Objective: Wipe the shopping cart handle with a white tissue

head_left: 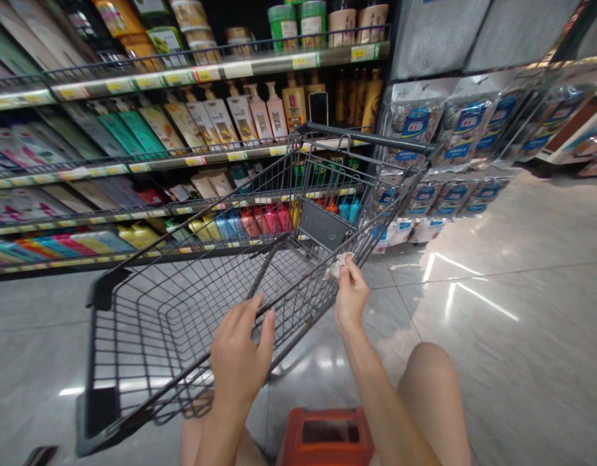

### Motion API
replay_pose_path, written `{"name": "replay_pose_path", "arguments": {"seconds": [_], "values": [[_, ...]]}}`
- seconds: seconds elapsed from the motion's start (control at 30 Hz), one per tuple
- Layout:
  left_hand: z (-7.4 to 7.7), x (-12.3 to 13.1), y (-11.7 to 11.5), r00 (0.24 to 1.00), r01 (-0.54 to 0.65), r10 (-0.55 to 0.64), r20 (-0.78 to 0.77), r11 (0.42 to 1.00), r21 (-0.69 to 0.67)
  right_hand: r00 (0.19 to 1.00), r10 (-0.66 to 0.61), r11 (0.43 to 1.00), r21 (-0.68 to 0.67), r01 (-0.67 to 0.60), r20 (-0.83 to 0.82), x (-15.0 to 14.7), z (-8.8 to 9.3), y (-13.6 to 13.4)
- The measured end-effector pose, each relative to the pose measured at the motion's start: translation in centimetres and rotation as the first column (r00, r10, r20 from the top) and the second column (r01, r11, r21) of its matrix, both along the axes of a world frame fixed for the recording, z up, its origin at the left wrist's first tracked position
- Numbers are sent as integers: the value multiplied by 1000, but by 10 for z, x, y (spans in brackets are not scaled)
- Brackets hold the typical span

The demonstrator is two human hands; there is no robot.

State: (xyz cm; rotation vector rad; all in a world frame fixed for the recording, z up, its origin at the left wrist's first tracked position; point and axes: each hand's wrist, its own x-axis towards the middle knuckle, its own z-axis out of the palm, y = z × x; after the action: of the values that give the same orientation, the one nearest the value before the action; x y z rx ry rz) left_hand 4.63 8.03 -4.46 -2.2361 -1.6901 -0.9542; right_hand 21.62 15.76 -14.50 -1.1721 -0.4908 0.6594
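A grey wire shopping cart (pixel 182 362) stands before me, its handle toward the shelves at the far right. My right hand (pixel 352 298) pinches a crumpled off-white cloth (pixel 337 264) against the cart's near top rail. My left hand (pixel 240 353) is at the same rail, farther left, thumb and fingers apart with nothing held. Whether its fingertips touch the wire I cannot tell. Inside the cart I see only bare wire mesh and a grey panel (pixel 323 224) on the folding seat.
Shelves of bottles and jars (pixel 227 120) line the back. Packaged goods with blue labels (pixel 414 126) hang at the right. A red-orange plastic object (pixel 327 417) stands between my knees. Grey tile floor (pixel 531 310) reflects lights. A dark object (pixel 42 455) lies at lower left.
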Motion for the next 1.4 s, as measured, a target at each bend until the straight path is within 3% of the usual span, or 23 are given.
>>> {"name": "replay_pose_path", "arguments": {"seconds": [0.13,0.3,0.5,0.77,0.97,1.07,1.17,1.27,1.4], "values": [[4,42,19,994,108,-107,28,993,-41,987,-68,997,33,63,149,-1,9,-3],[-7,79,49,997,66,-69,-33,993,-101,978,-15,999,50,5,208,-9,-13,-6],[-19,85,63,978,-97,84,-190,994,-59,957,39,999,-17,-36,288,-20,-49,-13],[-15,79,62,964,-124,109,-241,991,-46,945,31,998,-68,-9,324,-25,-60,-15],[-16,73,62,959,-109,104,-262,994,-5,994,46,980,-200,-25,104,-24,-98,-34],[-18,70,62,962,-90,93,-257,996,24,999,-41,961,-274,36,-12,-17,-124,-44],[-19,67,62,964,-77,89,-251,995,57,980,-121,946,-318,66,-156,-9,-139,-37],[-19,65,62,966,-64,83,-246,994,85,947,-129,947,-321,30,-293,-4,-141,-16],[-19,63,62,962,-73,94,-257,993,89,897,-79,955,-290,-57,-435,-3,-127,12]]}}
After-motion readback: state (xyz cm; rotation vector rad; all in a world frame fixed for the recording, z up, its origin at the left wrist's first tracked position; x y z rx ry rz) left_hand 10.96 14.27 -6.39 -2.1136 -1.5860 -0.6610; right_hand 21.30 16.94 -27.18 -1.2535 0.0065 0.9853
